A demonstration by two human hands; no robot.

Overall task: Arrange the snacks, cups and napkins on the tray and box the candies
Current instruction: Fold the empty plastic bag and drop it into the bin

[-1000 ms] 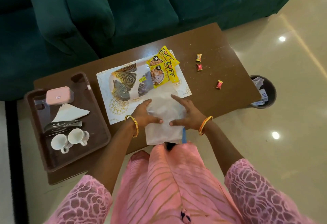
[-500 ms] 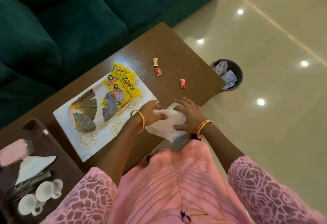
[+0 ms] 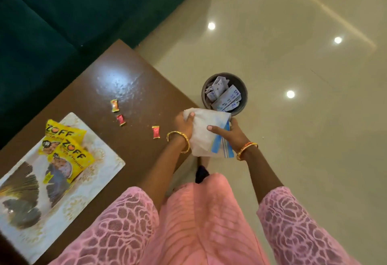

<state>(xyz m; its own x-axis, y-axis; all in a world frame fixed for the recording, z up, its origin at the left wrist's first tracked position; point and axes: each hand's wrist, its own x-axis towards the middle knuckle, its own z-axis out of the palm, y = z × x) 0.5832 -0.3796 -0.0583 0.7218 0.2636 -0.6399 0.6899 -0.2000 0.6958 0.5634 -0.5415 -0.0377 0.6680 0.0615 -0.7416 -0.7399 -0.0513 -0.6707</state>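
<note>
Crumpled plastic bag (image 3: pixel 206 133), gripped by both hands' fingers (image 3: pixel 211 127), hangs past the table edge (image 3: pixel 184 95) beside the bin (image 3: pixel 224 94).

I see a whitish translucent bag (image 3: pixel 204 134) with blue stripes, 2 yellow snack packets (image 3: pixel 69 149) on a white mat (image 3: pixel 62 191) patterned in gold and dark fans, and 3 candies (image 3: pixel 156 132) in red and orange wrappers. The table (image 3: pixel 125 89) is brown, the sofa (image 3: pixel 62 13) dark green, my sleeves (image 3: pixel 293 223) pink lace.
</note>
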